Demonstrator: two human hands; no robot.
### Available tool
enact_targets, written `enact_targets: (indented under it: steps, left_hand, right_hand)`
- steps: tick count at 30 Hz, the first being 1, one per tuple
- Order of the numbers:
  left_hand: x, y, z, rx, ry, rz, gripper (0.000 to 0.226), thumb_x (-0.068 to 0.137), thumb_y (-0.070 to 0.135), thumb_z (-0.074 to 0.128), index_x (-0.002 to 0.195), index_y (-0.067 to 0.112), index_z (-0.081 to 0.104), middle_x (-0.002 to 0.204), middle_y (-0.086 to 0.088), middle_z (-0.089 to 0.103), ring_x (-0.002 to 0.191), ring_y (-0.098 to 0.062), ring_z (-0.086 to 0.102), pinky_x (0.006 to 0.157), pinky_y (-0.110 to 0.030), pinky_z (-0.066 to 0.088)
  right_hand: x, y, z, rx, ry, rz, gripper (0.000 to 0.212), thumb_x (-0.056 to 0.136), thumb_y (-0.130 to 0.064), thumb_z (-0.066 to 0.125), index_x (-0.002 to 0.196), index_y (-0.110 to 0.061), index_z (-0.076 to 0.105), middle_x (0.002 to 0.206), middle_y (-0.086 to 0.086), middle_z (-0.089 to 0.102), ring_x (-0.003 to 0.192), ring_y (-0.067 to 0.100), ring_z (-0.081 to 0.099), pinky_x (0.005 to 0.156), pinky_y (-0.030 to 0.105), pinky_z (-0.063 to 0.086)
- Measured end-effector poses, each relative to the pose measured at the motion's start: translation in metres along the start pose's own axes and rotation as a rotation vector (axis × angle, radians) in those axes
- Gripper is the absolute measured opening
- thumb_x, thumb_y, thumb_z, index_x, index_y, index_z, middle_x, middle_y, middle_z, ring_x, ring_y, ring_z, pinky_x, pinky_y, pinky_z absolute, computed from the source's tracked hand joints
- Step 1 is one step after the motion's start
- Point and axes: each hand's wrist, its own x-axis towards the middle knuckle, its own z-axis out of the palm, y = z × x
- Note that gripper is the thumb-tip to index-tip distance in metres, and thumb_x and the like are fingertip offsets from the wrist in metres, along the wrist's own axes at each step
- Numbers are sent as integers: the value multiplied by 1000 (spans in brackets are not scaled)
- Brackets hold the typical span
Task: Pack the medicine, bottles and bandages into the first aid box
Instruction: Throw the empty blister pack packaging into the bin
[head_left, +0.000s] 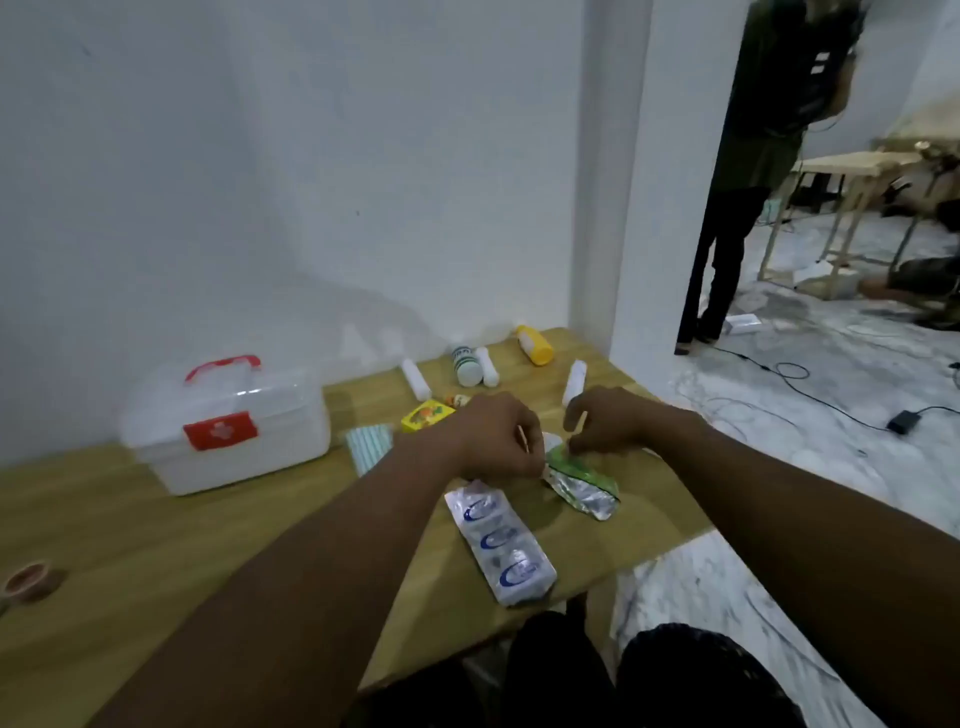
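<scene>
A white first aid box (228, 431) with a red handle and red cross label stands closed on the left of the wooden table (130, 545). My left hand (493, 436) and my right hand (608, 421) both pinch a green and silver blister strip (587, 486) near the table's right edge. A silver and blue blister strip (501, 540) lies in front of them. Behind my hands are a yellow box (425, 415), a striped blue packet (366, 447), three white bandage rolls (415, 379) (487, 366) (574, 382), a white bottle (466, 366) and a yellow bottle (535, 344).
A roll of brown tape (28, 579) lies at the table's left front. A white wall runs behind the table. A person in dark clothes (737, 182) stands in the doorway at right, with cables and a charger (904, 421) on the marble floor.
</scene>
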Motion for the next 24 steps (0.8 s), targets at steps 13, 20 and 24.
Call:
enact_targets:
  steps: [13,20,24]
  left_hand:
    - [-49,-16,57,217,-95,-30,38,85,35,73,119,21,67,121,-10,57,110,-27,57,80,-29,44]
    - [-50,-17,56,117,-14,-164,28,81,40,78,82,17,62,87,-3,66,84,-21,60,68,-31,46]
    - [-27,32,44,105,88,-41,27,89,35,68,82,10,62,77,-2,61,75,-22,58,64,-33,45]
  right_hand:
    - [-45,-19,52,174,136,-23,25,78,-4,61,89,-25,50,107,9,63,93,30,58,73,37,47]
    - [-74,-2,31,257,118,-19,24,80,-2,66,96,-19,68,105,5,61,90,21,55,67,26,44]
    - [-100,26,-12,285,199,-6,21,81,-2,65,93,-16,75,104,6,69,91,22,61,74,29,50]
